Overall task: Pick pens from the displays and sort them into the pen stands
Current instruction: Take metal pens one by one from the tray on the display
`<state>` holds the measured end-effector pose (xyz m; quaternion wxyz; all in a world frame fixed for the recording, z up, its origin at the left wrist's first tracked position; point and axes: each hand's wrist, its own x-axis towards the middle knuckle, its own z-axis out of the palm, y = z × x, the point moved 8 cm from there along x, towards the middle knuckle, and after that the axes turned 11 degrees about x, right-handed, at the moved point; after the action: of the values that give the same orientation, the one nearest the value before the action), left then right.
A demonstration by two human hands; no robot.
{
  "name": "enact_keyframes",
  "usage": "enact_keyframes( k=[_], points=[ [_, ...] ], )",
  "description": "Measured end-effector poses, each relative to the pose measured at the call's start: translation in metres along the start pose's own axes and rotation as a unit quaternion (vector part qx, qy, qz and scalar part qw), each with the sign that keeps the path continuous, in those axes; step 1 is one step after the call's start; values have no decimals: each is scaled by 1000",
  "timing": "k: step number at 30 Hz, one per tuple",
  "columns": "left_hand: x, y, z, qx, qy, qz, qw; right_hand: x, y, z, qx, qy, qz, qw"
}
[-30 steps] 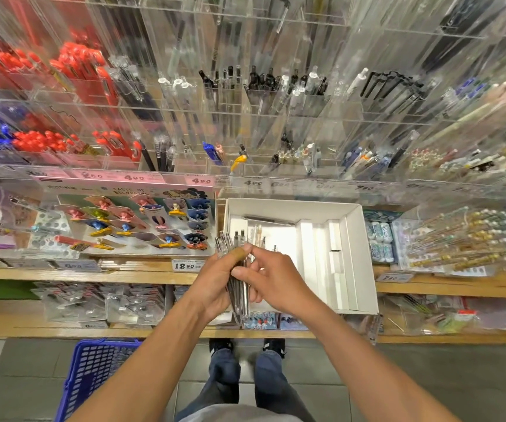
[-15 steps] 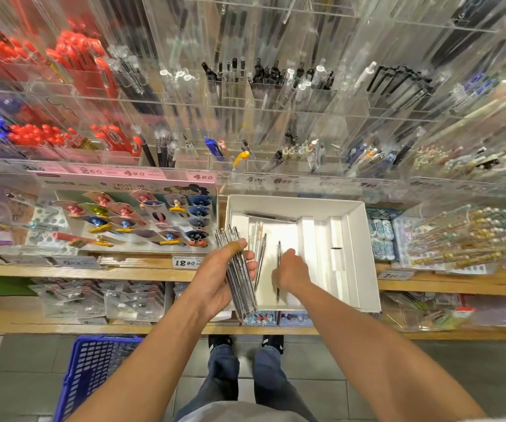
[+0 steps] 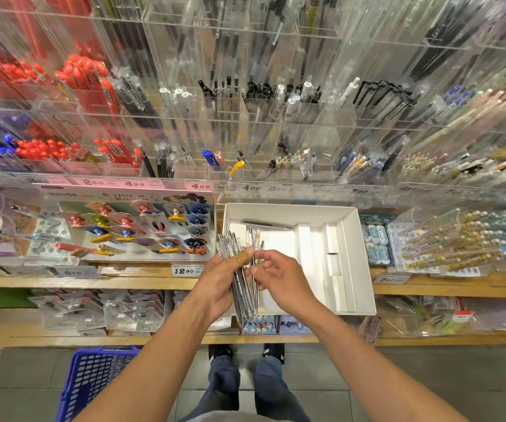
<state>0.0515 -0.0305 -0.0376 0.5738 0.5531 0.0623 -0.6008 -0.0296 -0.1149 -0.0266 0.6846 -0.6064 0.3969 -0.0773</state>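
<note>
Two hands meet above the white box [image 3: 349, 257] on the wooden shelf [image 3: 130, 280]. Left hand [image 3: 215, 287] grips a bundle of clear pens [image 3: 239, 287], thumb bearing a tan plaster pressed across the barrels. Right hand [image 3: 279, 281] pinches one pen at the bundle's right edge, fingers curled. One dark pen [image 3: 265, 224] lies at the far end of the box. Clear acrylic pen stands [image 3: 276, 117], holding red, black and clear pens, rise behind the shelf. Blue basket [image 3: 93, 382] sits on the floor, lower left
</note>
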Motion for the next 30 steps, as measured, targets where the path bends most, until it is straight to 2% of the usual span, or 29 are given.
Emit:
enact_keyframes(
  k=[8, 12, 13, 15, 17, 19, 24, 30],
  points=[
    [-2, -3, -1, -25, 14, -3, 1000, -6, -14, 10, -4, -6, -22, 1000],
    [-2, 0, -10, -4, 38, 3, 999, 0, -7, 10, 72, -41, 15, 996],
    [-2, 1, -15, -5, 54, 8, 999, 6, -3, 7, 97, -38, 26, 994],
    [-2, 3, -22, -16, 74, 11, 997, 23, 14, -9, 95, 26, 57, 993],
    [-4, 3, -25, -25, 72, 6, 997, 40, 40, -30, 27, 121, 110, 986],
    [-5, 2, -28, -22, 75, 3, 997, 54, 59, -38, -58, 158, 151, 974],
    [-8, 0, -34, -36, 85, 0, 996, 82, 89, -21, -269, 109, 168, 942],
    [-10, -3, -37, -57, 86, -9, 995, 87, 105, -9, -307, 124, 190, 924]
  ],
)
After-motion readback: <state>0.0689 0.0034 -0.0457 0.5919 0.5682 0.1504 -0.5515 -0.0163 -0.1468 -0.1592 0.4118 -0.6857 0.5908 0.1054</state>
